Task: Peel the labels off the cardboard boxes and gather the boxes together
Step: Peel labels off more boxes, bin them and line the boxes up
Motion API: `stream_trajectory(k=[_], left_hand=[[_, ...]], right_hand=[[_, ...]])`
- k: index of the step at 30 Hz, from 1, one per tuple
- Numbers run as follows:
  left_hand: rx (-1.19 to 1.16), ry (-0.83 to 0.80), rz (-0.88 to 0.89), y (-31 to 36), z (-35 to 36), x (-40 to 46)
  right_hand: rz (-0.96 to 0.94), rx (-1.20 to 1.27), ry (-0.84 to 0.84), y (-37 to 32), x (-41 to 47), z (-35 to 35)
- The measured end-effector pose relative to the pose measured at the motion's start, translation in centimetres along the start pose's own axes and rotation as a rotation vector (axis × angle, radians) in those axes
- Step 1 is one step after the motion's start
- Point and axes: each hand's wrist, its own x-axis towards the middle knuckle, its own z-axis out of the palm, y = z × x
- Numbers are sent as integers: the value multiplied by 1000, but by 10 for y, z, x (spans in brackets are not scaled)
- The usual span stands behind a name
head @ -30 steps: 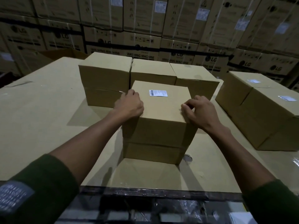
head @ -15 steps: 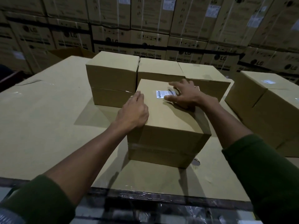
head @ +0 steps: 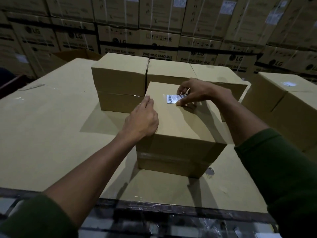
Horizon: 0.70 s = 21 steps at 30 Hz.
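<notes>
Since half a second ago, right hand (head: pixel 197 93) has shifted to the label's right end, thumb and fingers now curled onto that edge, pinching it. White label (head: pixel 173 98) lies flat on top of the near box (head: pixel 181 127), which sits on the cardboard sheet (head: pixel 42 134). Left hand (head: pixel 142 121) rests with relaxed fingers on the box's left top edge. Three plain boxes (head: pixel 120 79) stand just behind; labelled boxes (head: pixel 283 100) stand right.

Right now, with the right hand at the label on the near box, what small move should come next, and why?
Probably pinch the label's right edge and peel it toward the left. The right hand's fingertips already sit at that edge, the label still looks flat, and the left hand rests on the near box, steadying it.
</notes>
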Motion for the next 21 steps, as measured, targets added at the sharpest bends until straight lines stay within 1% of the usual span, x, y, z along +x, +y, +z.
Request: stream_trajectory(k=[13, 21], left_hand=[[-9, -8, -1, 0, -1, -3], [-18, -19, -15, 0, -1, 1]], right_hand=[[106, 12, -192, -13, 9, -13], [141, 34, -232, -16, 16, -16]])
